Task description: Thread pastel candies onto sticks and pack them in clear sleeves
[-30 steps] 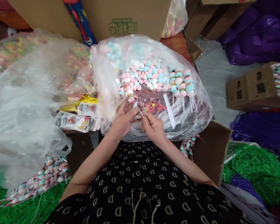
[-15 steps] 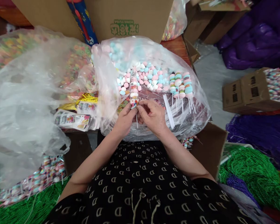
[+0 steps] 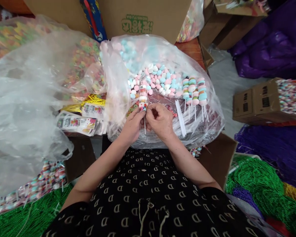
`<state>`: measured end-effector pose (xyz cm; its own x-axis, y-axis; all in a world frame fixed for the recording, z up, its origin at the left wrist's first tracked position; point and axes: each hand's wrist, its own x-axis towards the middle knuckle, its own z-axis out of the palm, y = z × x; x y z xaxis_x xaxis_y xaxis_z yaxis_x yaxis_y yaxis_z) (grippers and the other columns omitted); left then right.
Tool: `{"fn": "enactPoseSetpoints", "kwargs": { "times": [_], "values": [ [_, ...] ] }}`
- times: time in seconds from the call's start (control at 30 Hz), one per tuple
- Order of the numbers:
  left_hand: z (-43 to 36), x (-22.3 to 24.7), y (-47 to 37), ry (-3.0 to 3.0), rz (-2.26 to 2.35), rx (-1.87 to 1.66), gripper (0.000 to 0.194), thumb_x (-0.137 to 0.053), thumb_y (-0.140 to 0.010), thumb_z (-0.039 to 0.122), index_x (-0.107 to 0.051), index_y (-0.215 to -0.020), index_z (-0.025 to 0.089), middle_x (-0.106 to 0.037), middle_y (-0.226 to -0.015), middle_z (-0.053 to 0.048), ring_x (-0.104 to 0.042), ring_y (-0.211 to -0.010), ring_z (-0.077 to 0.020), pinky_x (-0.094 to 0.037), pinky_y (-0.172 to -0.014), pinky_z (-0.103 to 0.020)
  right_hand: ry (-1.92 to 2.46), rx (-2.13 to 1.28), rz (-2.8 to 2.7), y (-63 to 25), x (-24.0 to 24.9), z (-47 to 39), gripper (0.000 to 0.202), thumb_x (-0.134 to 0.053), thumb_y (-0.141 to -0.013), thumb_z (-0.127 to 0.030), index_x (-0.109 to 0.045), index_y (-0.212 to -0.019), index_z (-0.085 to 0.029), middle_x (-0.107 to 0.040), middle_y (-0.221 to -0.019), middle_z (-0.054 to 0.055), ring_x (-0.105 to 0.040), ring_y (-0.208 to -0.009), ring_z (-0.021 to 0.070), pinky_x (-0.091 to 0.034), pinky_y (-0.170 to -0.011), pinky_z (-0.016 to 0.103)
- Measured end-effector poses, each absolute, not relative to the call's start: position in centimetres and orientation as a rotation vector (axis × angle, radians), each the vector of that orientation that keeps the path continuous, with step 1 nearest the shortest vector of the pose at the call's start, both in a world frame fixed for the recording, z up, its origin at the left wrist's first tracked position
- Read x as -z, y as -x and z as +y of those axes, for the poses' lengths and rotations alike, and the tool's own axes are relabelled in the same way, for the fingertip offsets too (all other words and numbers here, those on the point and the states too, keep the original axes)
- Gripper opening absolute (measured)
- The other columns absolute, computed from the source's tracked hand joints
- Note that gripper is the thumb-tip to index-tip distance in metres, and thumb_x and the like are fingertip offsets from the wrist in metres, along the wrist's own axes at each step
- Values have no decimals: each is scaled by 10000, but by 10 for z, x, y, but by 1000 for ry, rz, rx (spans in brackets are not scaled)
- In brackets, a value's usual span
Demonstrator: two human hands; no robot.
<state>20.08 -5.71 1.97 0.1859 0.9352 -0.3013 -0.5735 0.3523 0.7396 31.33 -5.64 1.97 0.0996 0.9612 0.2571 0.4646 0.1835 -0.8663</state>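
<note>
1 held candy stick, at least 4 unwrapped candy skewers, 1 bunch white sticks (each: can't count), 1 blue tube, 1 green-printed carton; loose candies, wrapped candy sticks lower left: too many.

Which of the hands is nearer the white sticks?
Right. The right hand is just left of the white sticks, apart from them; the left hand is farther off, beyond the right hand, near the base of the wrapped candy skewer.
</note>
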Motion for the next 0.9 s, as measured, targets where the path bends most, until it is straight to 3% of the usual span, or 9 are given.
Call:
{"fn": "enactPoseSetpoints", "kwargs": {
  "times": [0.13,0.33,0.57,0.77,0.9],
  "values": [
    [-57,-14,-202,-551,860,-1157,108,-740,-867,251,-712,-955,197,-634,-654,-16,-690,-643,-188,-569,-572,-296,1448,-601,-1525,-313,-17,-58,83,-599,-936,-269,-675,-962,-248,-711,-871,43,-691,-852,197,-562,-727,331],
    [-60,-12,-203,-661,901,-1122,88,-697,-902,279,-664,-855,213,-495,-465,49,-473,-371,-106,-307,-349,-234,1460,-474,-1509,-312,-13,-57,104,-572,-915,-228,-658,-855,-236,-723,-831,33,-689,-790,180,-559,-766,347],
    [-58,-16,-203,-548,933,-1157,228,-707,-899,228,-546,-737,218,-298,-481,103,-245,-364,-38,-192,-352,-212,1334,-519,-1604,-317,-13,-57,94,-561,-835,-197,-631,-788,-236,-715,-784,20,-634,-672,151,-533,-677,306],
    [-59,-15,-203,-500,867,-1128,223,-840,-852,319,-636,-861,230,-370,-508,95,-240,-407,-48,-190,-367,-212,1297,-553,-1735,-328,-15,-61,79,-570,-813,-193,-605,-767,-247,-684,-731,14,-604,-671,163,-536,-723,331],
    [-60,-13,-202,-467,834,-1062,259,-817,-877,339,-612,-776,218,-316,-490,105,-203,-406,-51,-205,-369,-201,1335,-594,-1760,-332,-11,-63,65,-574,-822,-225,-607,-771,-249,-668,-709,4,-579,-637,148,-516,-668,299]
  ]
}}
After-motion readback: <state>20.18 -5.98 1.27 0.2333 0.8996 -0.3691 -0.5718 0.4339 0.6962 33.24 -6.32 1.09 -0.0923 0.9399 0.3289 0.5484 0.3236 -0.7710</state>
